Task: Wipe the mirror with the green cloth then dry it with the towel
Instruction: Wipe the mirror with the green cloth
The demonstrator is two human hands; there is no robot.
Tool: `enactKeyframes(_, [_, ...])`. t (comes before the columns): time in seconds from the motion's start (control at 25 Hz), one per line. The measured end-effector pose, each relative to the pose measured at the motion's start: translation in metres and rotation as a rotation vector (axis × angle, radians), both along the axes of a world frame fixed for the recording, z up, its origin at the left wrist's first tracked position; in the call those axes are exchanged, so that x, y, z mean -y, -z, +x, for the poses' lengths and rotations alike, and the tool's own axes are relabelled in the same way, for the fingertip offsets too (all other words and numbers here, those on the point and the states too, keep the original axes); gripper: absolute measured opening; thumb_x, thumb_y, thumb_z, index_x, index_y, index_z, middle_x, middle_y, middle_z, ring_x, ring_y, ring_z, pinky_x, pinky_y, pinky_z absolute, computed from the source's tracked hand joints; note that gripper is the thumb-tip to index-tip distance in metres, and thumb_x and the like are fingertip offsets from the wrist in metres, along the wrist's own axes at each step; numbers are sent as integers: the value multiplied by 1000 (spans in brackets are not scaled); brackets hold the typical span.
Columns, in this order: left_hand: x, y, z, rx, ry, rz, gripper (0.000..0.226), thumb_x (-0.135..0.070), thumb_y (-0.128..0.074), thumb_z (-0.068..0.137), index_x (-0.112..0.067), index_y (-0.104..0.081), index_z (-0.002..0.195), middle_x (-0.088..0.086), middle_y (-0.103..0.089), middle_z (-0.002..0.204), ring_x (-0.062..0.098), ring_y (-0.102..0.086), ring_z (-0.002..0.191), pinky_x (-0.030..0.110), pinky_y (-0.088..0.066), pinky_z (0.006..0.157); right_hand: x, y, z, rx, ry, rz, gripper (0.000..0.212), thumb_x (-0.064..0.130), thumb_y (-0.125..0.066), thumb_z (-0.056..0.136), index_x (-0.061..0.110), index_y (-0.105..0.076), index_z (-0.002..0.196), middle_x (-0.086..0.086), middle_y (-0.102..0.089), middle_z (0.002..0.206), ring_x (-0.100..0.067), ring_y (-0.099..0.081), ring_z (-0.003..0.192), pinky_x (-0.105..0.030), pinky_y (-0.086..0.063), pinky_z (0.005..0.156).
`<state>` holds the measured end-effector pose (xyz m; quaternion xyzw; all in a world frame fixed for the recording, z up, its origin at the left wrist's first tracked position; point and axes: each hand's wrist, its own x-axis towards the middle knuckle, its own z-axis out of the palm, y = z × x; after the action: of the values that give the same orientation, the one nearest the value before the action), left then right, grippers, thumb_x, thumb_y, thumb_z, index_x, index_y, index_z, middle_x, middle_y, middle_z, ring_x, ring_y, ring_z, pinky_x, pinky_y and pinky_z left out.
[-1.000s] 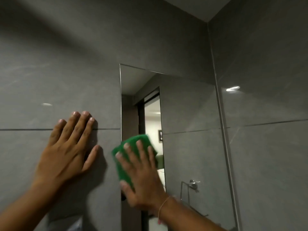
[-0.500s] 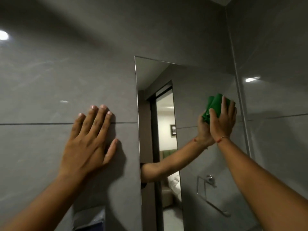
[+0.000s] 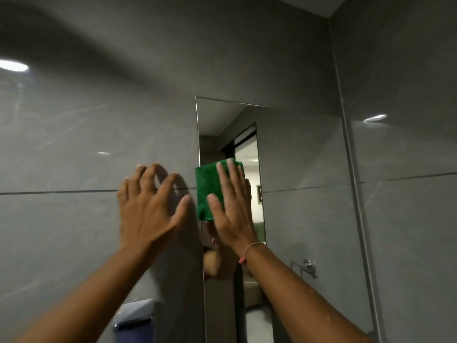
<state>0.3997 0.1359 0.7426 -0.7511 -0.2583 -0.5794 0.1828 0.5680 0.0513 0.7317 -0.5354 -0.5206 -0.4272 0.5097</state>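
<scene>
A tall frameless mirror (image 3: pixel 301 194) is set into the grey tiled wall. My right hand (image 3: pixel 232 206) presses a folded green cloth (image 3: pixel 206 189) flat against the mirror's left edge, fingers spread over it. My left hand (image 3: pixel 150 206) is on the wall tile just left of the mirror, fingers arched and apart, holding nothing. The mirror reflects my arm, a doorway and a lit room behind me. No towel is in view.
A side wall (image 3: pixel 408 194) meets the mirror at the right corner. A chrome towel holder (image 3: pixel 306 267) shows in the reflection. A grey dispenser (image 3: pixel 136 315) hangs low on the wall below my left arm.
My right hand has swept the green cloth from the mirror's upper right back to its left edge. My left hand's fingers have lifted from flat to arched on the tile.
</scene>
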Motion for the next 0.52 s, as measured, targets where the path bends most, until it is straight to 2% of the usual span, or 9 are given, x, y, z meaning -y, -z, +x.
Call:
enactKeyframes(0.08, [28, -11, 19, 43, 83, -170, 71, -71, -40, 88, -26, -68, 135, 17, -44, 161, 39, -32, 153, 50, -28, 117, 11, -3, 2, -135, -164, 42, 67, 31, -40, 100, 46, -4, 155, 15, 5, 168, -9, -5, 154, -36, -28, 120])
enactKeyframes(0.12, [40, -14, 29, 35, 95, -213, 67, -71, -45, 89, -25, -69, 132, 14, -44, 159, 38, -32, 150, 49, -31, 115, 16, -3, 1, -192, -187, 59, 70, 27, -45, 100, 44, -6, 155, 13, 0, 168, -9, -13, 152, -31, -34, 115])
enactKeyframes(0.16, [48, -14, 38, 39, 104, -247, 62, -68, -51, 91, -22, -70, 130, 11, -45, 156, 35, -34, 146, 49, -34, 112, 19, -2, 0, -235, -173, 59, 72, 25, -50, 99, 41, -8, 156, 10, -9, 167, -9, -20, 149, -24, -36, 110])
enactKeyframes(0.24, [59, -12, 47, 130, 154, -338, 52, -57, -62, 91, -18, -70, 126, 7, -50, 146, 30, -40, 137, 44, -37, 108, 25, -3, -3, -309, -156, 42, 77, 25, -59, 96, 37, -13, 156, 6, -28, 161, -1, -27, 138, -6, -28, 99])
enactKeyframes(0.32, [65, -8, 48, 208, 220, -420, 45, -49, -68, 91, -19, -71, 123, 7, -57, 136, 29, -46, 129, 42, -38, 104, 31, -6, -8, -416, -210, 38, 80, 22, -66, 92, 35, -19, 156, 4, -38, 154, 1, -30, 134, -6, -27, 97])
enactKeyframes(0.44, [75, 4, 30, 263, 425, -522, 38, -39, -72, 91, -21, -73, 124, 5, -76, 119, 20, -66, 105, 32, -50, 87, 45, 3, -23, -562, -325, 25, 77, 17, -73, 86, 30, -33, 151, -1, -53, 143, -15, -50, 129, -20, -42, 94])
enactKeyframes(0.52, [79, 24, -1, 304, 525, -581, 34, -34, -73, 90, -21, -74, 122, 4, -82, 110, 14, -71, 89, 24, -54, 73, 58, 22, -49, -602, -403, -14, 72, 14, -76, 82, 26, -43, 144, -1, -59, 134, -6, -57, 112, -10, -45, 87])
